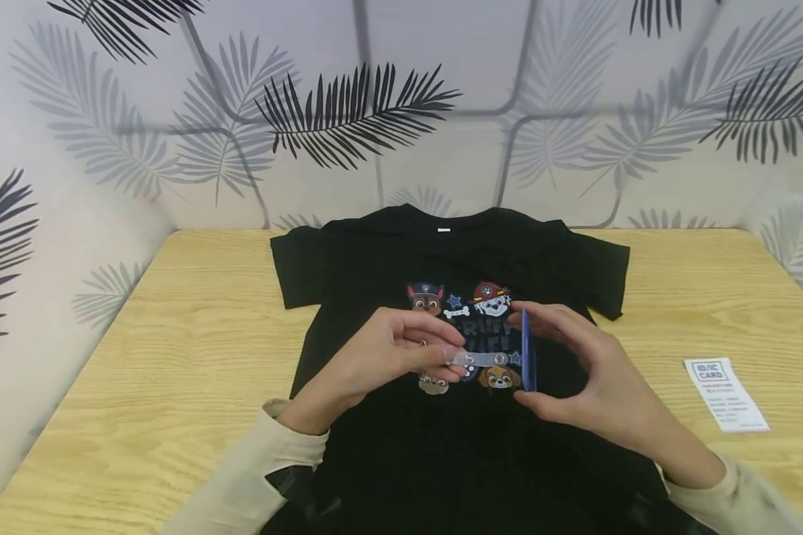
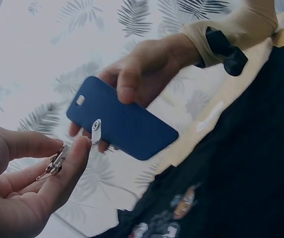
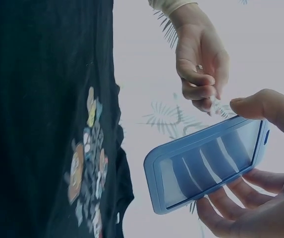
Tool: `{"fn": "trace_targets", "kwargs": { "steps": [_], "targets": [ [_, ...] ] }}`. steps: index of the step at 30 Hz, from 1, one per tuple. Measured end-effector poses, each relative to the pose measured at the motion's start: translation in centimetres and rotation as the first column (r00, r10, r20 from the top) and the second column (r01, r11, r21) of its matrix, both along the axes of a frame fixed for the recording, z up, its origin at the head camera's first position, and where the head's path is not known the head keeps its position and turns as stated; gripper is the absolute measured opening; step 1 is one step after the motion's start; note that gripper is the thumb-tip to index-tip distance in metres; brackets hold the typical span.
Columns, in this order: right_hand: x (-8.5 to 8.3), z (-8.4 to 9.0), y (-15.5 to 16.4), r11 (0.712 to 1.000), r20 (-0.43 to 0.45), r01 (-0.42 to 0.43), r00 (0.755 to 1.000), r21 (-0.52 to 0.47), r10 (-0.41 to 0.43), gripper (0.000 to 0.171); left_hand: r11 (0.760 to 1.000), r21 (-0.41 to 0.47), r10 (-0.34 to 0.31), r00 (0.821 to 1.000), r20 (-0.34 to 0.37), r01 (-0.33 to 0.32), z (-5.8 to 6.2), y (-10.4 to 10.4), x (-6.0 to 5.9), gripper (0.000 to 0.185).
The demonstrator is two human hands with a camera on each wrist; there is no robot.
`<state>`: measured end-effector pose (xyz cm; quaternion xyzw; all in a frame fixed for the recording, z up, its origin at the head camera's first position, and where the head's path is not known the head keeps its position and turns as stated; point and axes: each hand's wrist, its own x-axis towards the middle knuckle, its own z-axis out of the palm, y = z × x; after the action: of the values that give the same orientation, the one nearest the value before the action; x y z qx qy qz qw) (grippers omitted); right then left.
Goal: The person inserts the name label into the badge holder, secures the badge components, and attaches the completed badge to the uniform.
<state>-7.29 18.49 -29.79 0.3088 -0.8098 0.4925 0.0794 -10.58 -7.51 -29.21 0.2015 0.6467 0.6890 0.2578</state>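
both hands hang together above the middle of the tabletop (image 1: pixel 174 357), over the printed chest of a black t-shirt (image 1: pixel 442 253). left hand (image 1: pixel 388 353) sits on the left side of the pair, its thumb and forefinger pinching a small metal clip (image 2: pixel 55 162); the other fingers curl loosely beneath. from that clip a short clear strap (image 1: pixel 485 359) with two metal snaps runs rightward to a blue card holder (image 1: pixel 528 349), so the two hands are joined by it. right hand (image 1: pixel 585 371) grips the card holder by its edges, thumb on the near edge and fingers wrapped over the far one, and in the head view the holder stands edge-on. the right wrist view shows its clear window side and thick blue frame; the left wrist view shows its plain blue back with the strap snapped near one end. both the holder and the clip are held up off the shirt, not touching it.

the shirt lies flat and face up, collar toward the far edge, sleeves spread out to either side, cartoon dogs printed across the chest. near the right edge of the tabletop, well apart from the hands, lies a small white paper slip (image 1: pixel 726 394) with printed text.
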Motion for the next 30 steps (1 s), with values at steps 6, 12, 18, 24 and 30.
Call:
{"fn": "trace_targets", "kwargs": {
  "steps": [6, 12, 18, 24, 30],
  "targets": [
    [0.3, -0.7, 1.5, 0.999, -0.005, 0.036, 0.999, 0.02, -0.036, 0.091, 1.0, -0.02, -0.007, 0.998, 0.06, 0.008, -1.4, 1.8, -1.1, 0.025],
    [0.8, -1.4, 2.3, 0.996, 0.022, 0.068, 0.997, 0.061, -0.069, 0.089, 0.998, -0.051, 0.029, 0.993, 0.111, -0.023, -2.9, 3.6, -2.0, 0.025],
    [1.1, -1.8, 2.7, 0.993, 0.029, 0.08, 0.996, 0.092, -0.083, 0.088, 0.99, -0.116, 0.084, 0.994, 0.064, -0.076, -4.7, 5.7, -1.9, 0.026],
    [1.2, -2.0, 2.8, 0.992, 0.033, 0.074, 0.996, 0.1, -0.077, 0.087, 0.99, -0.092, 0.123, 0.983, 0.139, -0.111, -5.6, 8.0, -1.0, 0.013],
    [1.3, -2.0, 2.8, 0.983, 0.042, 0.094, 0.994, 0.157, -0.101, 0.085, 0.985, -0.123, 0.142, 0.97, 0.2, -0.119, -6.7, 8.9, -0.3, 0.008]
  ]
}}
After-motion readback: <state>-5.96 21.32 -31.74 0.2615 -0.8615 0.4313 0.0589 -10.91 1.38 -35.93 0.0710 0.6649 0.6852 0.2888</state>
